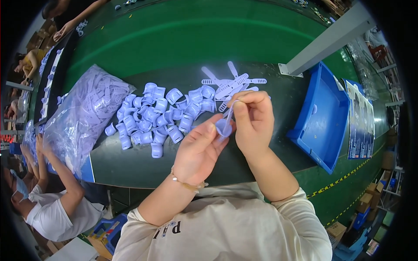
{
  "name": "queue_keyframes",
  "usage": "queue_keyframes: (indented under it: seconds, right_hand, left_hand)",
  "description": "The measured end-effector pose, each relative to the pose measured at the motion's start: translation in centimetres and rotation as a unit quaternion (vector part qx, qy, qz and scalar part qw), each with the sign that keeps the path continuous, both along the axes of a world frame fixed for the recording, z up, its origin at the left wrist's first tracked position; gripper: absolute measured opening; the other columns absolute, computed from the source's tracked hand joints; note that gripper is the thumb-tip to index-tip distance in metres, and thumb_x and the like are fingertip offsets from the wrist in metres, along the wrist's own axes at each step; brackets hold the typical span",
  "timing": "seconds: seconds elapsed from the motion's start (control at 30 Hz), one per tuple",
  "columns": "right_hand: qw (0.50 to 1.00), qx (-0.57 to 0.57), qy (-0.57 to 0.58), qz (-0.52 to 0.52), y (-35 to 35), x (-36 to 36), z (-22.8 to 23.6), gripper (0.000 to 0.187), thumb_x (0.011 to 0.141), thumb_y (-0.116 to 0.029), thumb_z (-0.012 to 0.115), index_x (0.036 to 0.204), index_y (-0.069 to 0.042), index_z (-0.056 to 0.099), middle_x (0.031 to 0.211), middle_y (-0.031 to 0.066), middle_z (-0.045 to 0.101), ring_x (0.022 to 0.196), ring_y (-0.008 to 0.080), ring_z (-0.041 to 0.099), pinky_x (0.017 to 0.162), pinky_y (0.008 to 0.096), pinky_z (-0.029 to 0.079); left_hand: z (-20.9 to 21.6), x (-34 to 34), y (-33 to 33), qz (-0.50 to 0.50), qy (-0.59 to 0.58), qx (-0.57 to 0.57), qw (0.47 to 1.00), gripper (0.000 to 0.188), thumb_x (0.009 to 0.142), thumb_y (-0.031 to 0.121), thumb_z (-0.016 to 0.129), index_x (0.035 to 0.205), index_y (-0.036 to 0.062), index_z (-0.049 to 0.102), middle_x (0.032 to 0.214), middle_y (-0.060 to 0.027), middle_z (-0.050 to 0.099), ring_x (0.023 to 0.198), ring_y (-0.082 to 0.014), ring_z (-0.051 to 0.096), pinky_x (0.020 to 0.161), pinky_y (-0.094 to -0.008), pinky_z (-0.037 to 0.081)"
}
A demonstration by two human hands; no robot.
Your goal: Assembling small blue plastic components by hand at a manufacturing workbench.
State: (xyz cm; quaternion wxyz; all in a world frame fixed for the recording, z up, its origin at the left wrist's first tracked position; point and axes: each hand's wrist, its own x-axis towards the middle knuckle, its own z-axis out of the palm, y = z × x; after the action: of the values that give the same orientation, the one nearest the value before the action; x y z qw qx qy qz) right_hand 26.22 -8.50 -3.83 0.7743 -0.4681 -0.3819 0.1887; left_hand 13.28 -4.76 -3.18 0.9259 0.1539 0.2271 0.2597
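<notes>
My left hand [198,150] is closed around a small lavender curved plastic cup [224,128], held just above the near side of the table. Between the thumb and fingers of my right hand [256,124] is the upper end of a thin lavender strap [230,112]. The strap runs down to the cup; whether it passes through a slot in it cannot be made out. Just beyond my right hand lies a loose heap of flat slotted straps [230,87]. Left of my hands spreads a pile of similar lavender cups [150,115].
A clear bag [93,108] full of lavender straps lies at the left. Beside it are a co-worker's hands [40,145]. On the right, a blue tray [324,126] rests by a grey metal post [324,41]. A green surface [187,39] stretches across the far side.
</notes>
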Motion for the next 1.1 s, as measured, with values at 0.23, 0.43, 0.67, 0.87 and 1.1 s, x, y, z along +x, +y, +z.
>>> queue_keyframes:
  seconds: [0.23,0.43,0.67,0.87,1.1]
  right_hand:
    - [0.991,-0.084,-0.073,0.072,-0.6,0.8,0.5,0.013,0.089,0.003,0.057,0.098,-0.002,0.050,0.092,0.0087,0.060,0.084,0.0129,0.059,0.074,0.0254,0.048]
    - [0.984,-0.129,-0.110,0.062,-0.2,1.0,1.1,0.025,0.083,0.002,0.066,0.105,-0.002,0.054,0.094,0.0053,0.060,0.083,0.0107,0.057,0.074,0.0237,0.046]
    - [0.950,-0.121,-0.286,0.010,0.1,1.2,1.4,0.027,0.073,0.000,0.074,0.096,-0.005,0.062,0.089,0.0030,0.062,0.080,0.0139,0.057,0.071,0.0262,0.046]
    - [0.929,-0.126,-0.347,-0.020,0.2,0.7,1.2,0.025,0.070,-0.001,0.075,0.092,-0.006,0.064,0.083,0.0039,0.063,0.076,0.0169,0.058,0.067,0.0278,0.047]
    - [0.934,-0.132,-0.330,-0.034,0.3,0.4,1.1,0.022,0.070,-0.002,0.075,0.089,-0.007,0.065,0.085,0.0044,0.064,0.075,0.0196,0.059,0.069,0.0306,0.047]
  left_hand:
    - [0.9,0.0,0.1,-0.033,0.032,0.109,0.993,0.043,0.097,0.019,0.052,0.136,0.0015,0.046,0.108,-0.0001,0.061,0.104,-0.0117,0.055,0.094,-0.0289,0.042]
    - [0.2,-1.5,1.3,0.011,0.077,0.300,0.951,0.052,0.099,0.016,0.045,0.146,0.0019,0.029,0.109,-0.0004,0.058,0.095,-0.0079,0.053,0.087,-0.0223,0.041]
    - [0.1,-1.7,1.8,0.039,0.182,0.542,0.819,0.054,0.094,0.007,0.047,0.145,0.0008,0.031,0.095,-0.0013,0.054,0.086,-0.0124,0.050,0.078,-0.0265,0.041]
    - [-1.3,-1.5,2.4,0.062,0.232,0.678,0.695,0.055,0.082,0.000,0.057,0.135,-0.0006,0.044,0.081,-0.0054,0.053,0.073,-0.0184,0.048,0.072,-0.0296,0.041]
    - [-0.9,-1.1,1.7,0.079,0.230,0.593,0.768,0.055,0.083,-0.002,0.055,0.136,-0.0004,0.043,0.079,-0.0057,0.057,0.067,-0.0198,0.051,0.068,-0.0307,0.044]
